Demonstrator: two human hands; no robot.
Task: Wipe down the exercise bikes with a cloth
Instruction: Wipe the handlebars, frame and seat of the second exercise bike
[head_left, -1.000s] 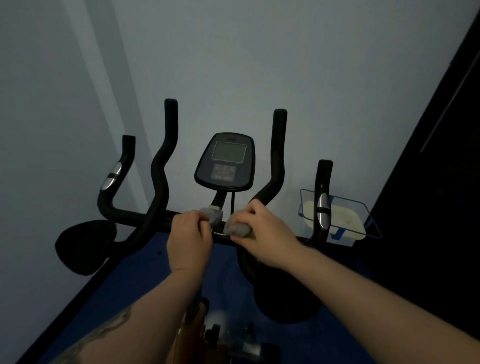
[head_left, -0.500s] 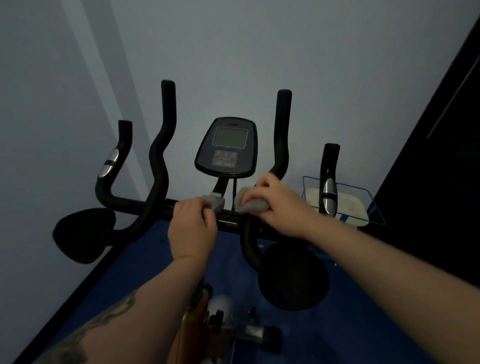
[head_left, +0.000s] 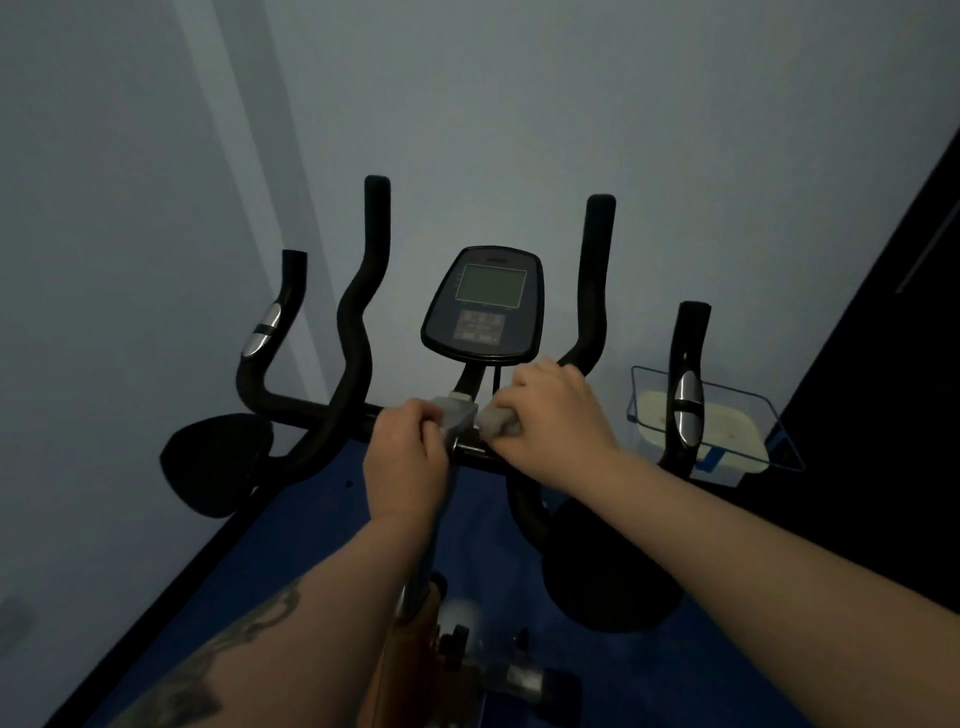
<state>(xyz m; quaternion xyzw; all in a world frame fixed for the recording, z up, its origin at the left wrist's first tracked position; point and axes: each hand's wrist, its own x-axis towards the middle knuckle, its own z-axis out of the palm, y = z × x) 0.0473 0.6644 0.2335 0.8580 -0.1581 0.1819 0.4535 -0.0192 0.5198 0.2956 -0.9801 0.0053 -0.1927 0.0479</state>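
Observation:
A black exercise bike handlebar (head_left: 311, 410) spreads in front of me, with upright grips and a console (head_left: 485, 306) in the middle. My left hand (head_left: 402, 457) grips the crossbar left of the console stem, with a grey cloth (head_left: 457, 415) showing at its fingers. My right hand (head_left: 558, 421) is curled round another grey bunch of cloth (head_left: 498, 423) on the bar just right of the stem. Whether the two bunches are one cloth is hidden by the stem.
Two black elbow pads (head_left: 213, 462) hang below the bar, left and right. A blue wire basket with a white container (head_left: 727, 431) stands at the right by the wall. Blue floor (head_left: 291, 561) lies below, a dark panel (head_left: 893, 364) at the far right.
My right hand with its cloth slid along the bar out toward the right upright, then back to the console stem. My left hand stayed on the crossbar.

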